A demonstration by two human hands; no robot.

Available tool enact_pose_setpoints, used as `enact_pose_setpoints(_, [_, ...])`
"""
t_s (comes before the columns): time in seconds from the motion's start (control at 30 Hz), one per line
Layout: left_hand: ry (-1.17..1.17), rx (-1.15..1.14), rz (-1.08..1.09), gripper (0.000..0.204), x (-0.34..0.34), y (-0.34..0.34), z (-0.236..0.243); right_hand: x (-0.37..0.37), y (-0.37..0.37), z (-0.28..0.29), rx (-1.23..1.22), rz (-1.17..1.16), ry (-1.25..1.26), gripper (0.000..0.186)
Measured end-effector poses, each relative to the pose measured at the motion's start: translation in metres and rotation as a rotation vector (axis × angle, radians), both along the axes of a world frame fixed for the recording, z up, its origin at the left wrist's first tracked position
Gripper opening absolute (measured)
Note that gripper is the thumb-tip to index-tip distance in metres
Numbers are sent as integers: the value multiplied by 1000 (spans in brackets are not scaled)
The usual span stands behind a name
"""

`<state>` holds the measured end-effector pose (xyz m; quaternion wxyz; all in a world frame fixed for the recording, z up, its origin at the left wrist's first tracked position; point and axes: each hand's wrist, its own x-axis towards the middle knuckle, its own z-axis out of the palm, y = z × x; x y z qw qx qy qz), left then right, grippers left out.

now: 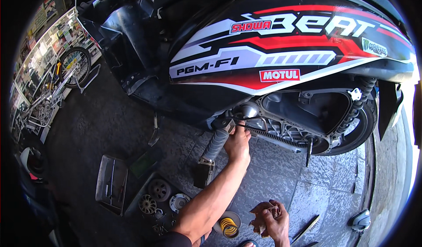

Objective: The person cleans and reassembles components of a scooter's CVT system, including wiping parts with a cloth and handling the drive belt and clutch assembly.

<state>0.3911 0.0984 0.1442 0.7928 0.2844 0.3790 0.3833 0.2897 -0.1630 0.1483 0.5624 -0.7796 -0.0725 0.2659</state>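
Observation:
My left hand (238,144) reaches up to the front of the scooter's opened drive case (281,137). Its fingers curl in beside a round silver part (250,110), and what they grip is hidden. A toothed drive belt (279,138) runs rearward from there. Just left of this hand hangs a grey ribbed, handle-like piece (215,145) with a dark block (203,173) at its lower end. Low in the view, my right hand (277,225) is closed on a crumpled brown rag (263,214). A yellow coil spring (229,226) stands on a round disc between my arms.
The scooter (211,71) spans the upper view, its rear wheel (358,133) at right. Left of my arm lie a tool tray (110,181) and several round metal parts (159,190). A long thin tool (306,228) rests beside my right hand. A bicycle-like wheel (75,67) stands far left.

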Motion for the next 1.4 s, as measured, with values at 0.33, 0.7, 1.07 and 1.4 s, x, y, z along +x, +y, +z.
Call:
enact_pose_setpoints(0.33, [-145,-137,-114,31,-7,10,10,1,-4,-22,-87,63,-24,51])
enact_pose_setpoints(0.7, [99,558,-150,36,-4,15,-31,2,-4,-22,-65,101,16,52])
enact_pose_setpoints(1.07, [493,880,-234,56,-9,16,-26,1,-8,-23,-59,80,43,52])
enact_pose_setpoints(1.4, [334,1003,-140,39,-1,30,-33,0,-5,-25,-85,120,36,51])
